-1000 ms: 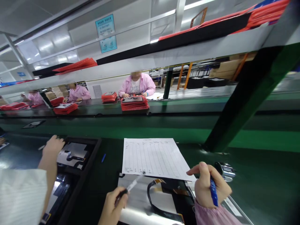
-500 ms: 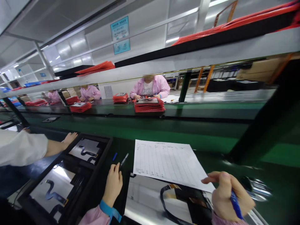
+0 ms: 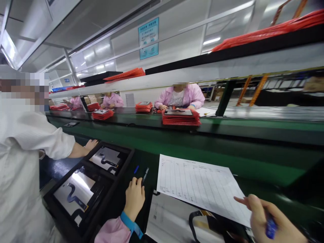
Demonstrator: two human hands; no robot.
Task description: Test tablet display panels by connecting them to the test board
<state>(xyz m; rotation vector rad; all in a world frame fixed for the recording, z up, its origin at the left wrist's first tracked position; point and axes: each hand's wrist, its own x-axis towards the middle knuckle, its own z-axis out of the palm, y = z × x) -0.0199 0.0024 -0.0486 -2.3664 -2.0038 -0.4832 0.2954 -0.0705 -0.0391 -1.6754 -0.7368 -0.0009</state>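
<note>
Head view: the step in hand looks like pen handling beside a sheet, and from here any move calls for keeping your wrists off the cable below. Nearest you, your right hand (image 3: 268, 216) has its fingers curled around a blurred blue pen (image 3: 270, 227), the index finger reaching over the sheet's right edge; you cannot tell whether it touches. Your left hand (image 3: 135, 197), a blue band (image 3: 128, 221) at its wrist, lies palm down with bent fingers at the lower end of a slim, clear-barrelled pen (image 3: 145, 174); whether they grip it or only rest on it, you cannot tell. Between your hands lies a flat silver-and-black panel (image 3: 169, 216) with a looped black ribbon cable (image 3: 192, 224), and the printed white paper sheet (image 3: 199, 184) overlaps its far edge on the dark green table (image 3: 149, 156). Just beside the slim pen sits a small blue cap (image 3: 136, 169). To your left, a black tray (image 3: 118, 185) holds more panels, a co-worker's hand (image 3: 91, 144) at its far corner. Beyond stands a red stack (image 3: 181, 118), in front of a pink-jacketed person (image 3: 196, 97).
</note>
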